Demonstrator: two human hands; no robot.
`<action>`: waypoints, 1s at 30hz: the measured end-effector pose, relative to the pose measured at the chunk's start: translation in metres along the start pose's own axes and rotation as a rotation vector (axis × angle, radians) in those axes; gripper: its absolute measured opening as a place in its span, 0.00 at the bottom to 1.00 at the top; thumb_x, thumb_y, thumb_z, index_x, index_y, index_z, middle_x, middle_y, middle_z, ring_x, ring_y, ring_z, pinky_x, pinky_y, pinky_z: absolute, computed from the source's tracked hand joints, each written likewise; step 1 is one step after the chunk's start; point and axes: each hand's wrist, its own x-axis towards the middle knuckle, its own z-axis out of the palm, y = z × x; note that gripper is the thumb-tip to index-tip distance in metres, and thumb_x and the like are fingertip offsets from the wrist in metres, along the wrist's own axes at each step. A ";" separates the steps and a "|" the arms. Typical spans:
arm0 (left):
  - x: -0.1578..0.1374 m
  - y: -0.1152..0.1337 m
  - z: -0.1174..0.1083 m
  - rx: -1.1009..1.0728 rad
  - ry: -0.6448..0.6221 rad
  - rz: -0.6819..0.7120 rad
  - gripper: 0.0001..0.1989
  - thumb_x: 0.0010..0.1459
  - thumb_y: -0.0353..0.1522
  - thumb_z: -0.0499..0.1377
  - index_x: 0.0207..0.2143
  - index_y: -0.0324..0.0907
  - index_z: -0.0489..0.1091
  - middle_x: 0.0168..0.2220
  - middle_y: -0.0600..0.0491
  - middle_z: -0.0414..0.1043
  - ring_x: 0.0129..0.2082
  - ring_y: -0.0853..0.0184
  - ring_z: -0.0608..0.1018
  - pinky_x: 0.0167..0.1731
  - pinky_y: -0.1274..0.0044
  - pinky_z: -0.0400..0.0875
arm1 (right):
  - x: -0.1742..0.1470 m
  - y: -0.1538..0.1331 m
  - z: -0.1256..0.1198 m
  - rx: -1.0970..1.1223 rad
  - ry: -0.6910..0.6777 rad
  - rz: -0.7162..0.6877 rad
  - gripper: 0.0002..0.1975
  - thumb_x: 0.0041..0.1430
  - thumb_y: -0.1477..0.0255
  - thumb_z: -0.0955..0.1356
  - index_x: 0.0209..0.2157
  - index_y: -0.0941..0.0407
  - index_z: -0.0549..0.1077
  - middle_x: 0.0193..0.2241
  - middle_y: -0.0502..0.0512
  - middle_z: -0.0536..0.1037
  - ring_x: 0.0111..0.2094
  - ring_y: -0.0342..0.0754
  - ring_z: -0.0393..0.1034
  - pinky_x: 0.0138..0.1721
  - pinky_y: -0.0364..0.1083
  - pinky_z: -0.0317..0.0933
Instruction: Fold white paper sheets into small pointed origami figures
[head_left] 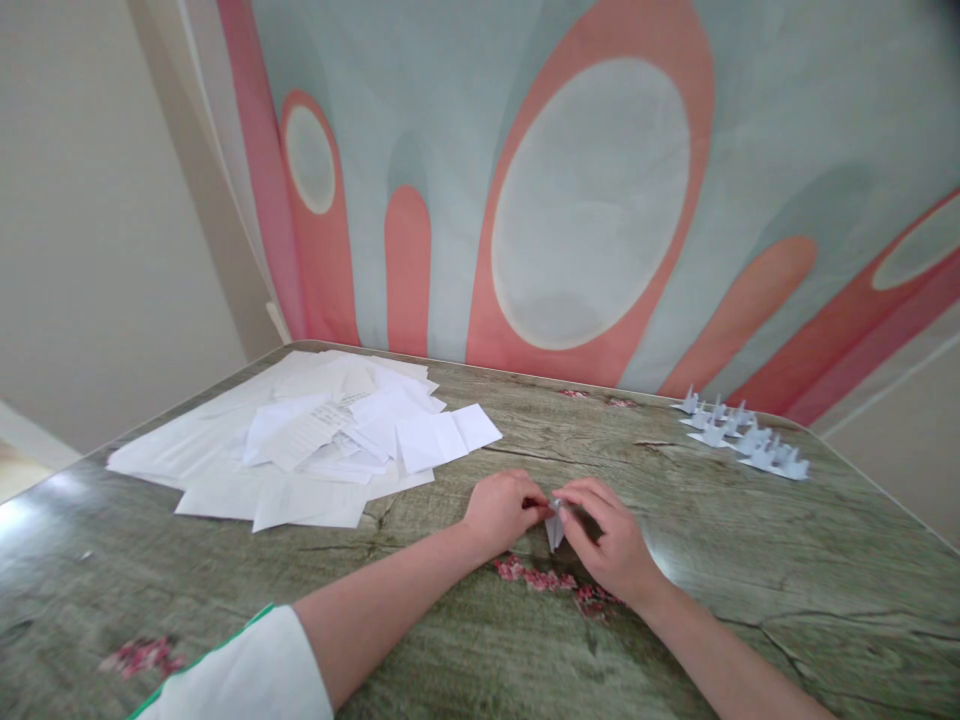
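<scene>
Between my two hands is a small piece of folded white paper (554, 534), its pointed end hanging down just above the tabletop. My left hand (504, 512) pinches its upper left part with thumb and forefinger. From the other side my right hand (609, 540) grips the same paper near its top, fingers curled and thumb pressed in. The fingertips hide much of the fold. Several folded paper cranes (750, 435) stand grouped at the table's far right.
A wide, loose heap of white paper sheets (217, 440), some with writing, covers the table's left side. Creased square sheets (442, 440) lie at its right edge. The wood-grain table (750, 560) meets a coral-and-grey patterned backdrop (450, 280) at the back.
</scene>
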 end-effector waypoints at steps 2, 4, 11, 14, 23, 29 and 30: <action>0.000 -0.001 0.001 0.003 0.001 0.000 0.06 0.52 0.34 0.58 0.31 0.46 0.75 0.29 0.57 0.72 0.31 0.69 0.72 0.29 0.81 0.62 | 0.000 -0.001 0.000 -0.038 0.013 -0.004 0.09 0.55 0.71 0.65 0.39 0.55 0.70 0.36 0.56 0.72 0.39 0.50 0.66 0.41 0.50 0.61; 0.000 -0.001 0.001 0.004 0.001 0.003 0.06 0.52 0.32 0.58 0.31 0.46 0.75 0.29 0.57 0.72 0.31 0.70 0.72 0.29 0.81 0.62 | 0.000 0.000 0.002 -0.080 0.046 -0.001 0.09 0.53 0.69 0.67 0.37 0.55 0.71 0.34 0.56 0.73 0.37 0.50 0.67 0.40 0.50 0.61; 0.000 -0.001 0.001 -0.003 0.004 0.011 0.08 0.54 0.36 0.57 0.30 0.46 0.75 0.29 0.56 0.72 0.32 0.69 0.72 0.29 0.81 0.62 | 0.000 0.005 0.006 -0.118 0.079 -0.014 0.05 0.57 0.71 0.65 0.32 0.55 0.73 0.29 0.53 0.74 0.32 0.47 0.67 0.37 0.48 0.60; -0.001 -0.001 0.001 -0.008 0.004 0.008 0.08 0.54 0.36 0.57 0.30 0.46 0.75 0.29 0.56 0.72 0.32 0.69 0.72 0.29 0.81 0.63 | 0.000 0.003 0.004 -0.105 0.070 -0.016 0.06 0.58 0.71 0.64 0.31 0.54 0.74 0.27 0.53 0.74 0.31 0.47 0.67 0.35 0.48 0.60; -0.001 0.000 0.001 -0.020 0.014 0.008 0.06 0.53 0.34 0.58 0.31 0.47 0.75 0.29 0.57 0.72 0.31 0.70 0.72 0.30 0.82 0.63 | 0.000 -0.003 0.001 -0.065 0.043 -0.007 0.09 0.58 0.70 0.64 0.28 0.55 0.74 0.26 0.53 0.74 0.30 0.47 0.67 0.35 0.48 0.59; 0.000 0.000 0.001 -0.018 0.007 0.005 0.05 0.52 0.33 0.58 0.30 0.46 0.75 0.29 0.57 0.72 0.31 0.69 0.72 0.29 0.81 0.62 | -0.001 -0.002 -0.006 -0.093 -0.011 -0.008 0.09 0.59 0.69 0.62 0.36 0.54 0.74 0.33 0.55 0.74 0.36 0.49 0.68 0.39 0.49 0.60; 0.000 0.000 0.001 -0.019 0.005 0.005 0.05 0.52 0.33 0.58 0.30 0.46 0.75 0.29 0.57 0.72 0.31 0.70 0.72 0.29 0.81 0.62 | -0.002 -0.001 -0.008 -0.109 -0.027 -0.009 0.10 0.58 0.68 0.63 0.38 0.54 0.73 0.35 0.56 0.74 0.38 0.49 0.68 0.40 0.49 0.60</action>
